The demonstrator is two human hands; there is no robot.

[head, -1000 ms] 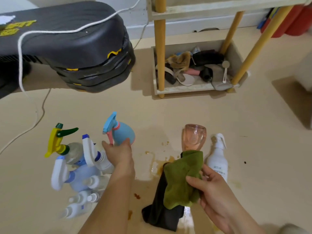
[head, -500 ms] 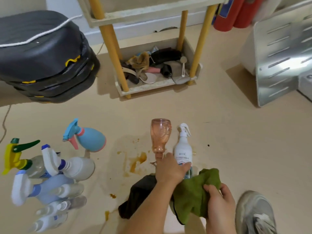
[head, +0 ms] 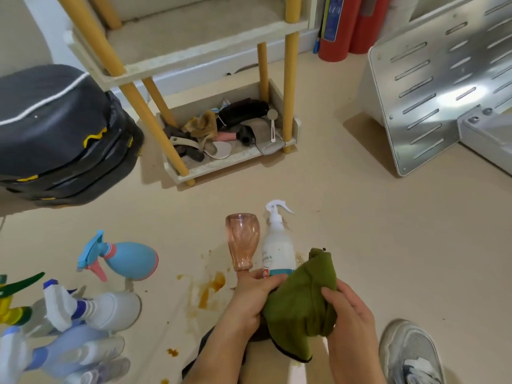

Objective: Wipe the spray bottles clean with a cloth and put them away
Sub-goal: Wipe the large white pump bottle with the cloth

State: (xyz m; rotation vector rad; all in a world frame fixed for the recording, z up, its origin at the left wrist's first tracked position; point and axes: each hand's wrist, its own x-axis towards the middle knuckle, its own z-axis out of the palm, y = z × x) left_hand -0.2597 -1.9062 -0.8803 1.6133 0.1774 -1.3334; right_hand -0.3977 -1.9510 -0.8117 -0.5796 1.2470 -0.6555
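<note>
Your left hand [head: 253,296] grips the white bottle [head: 277,252], right hand [head: 350,314] the cloth [head: 302,297]; lifting could topple the pink bottle [head: 242,239] at its nine o'clock.

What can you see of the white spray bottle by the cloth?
White spray bottle: opaque plastic by its look, white trigger head aimed right, label with a teal band near the base. Head end points away from the camera. The left hand grips its base; the green cloth, held by the right hand, overlaps its lower right.
</note>
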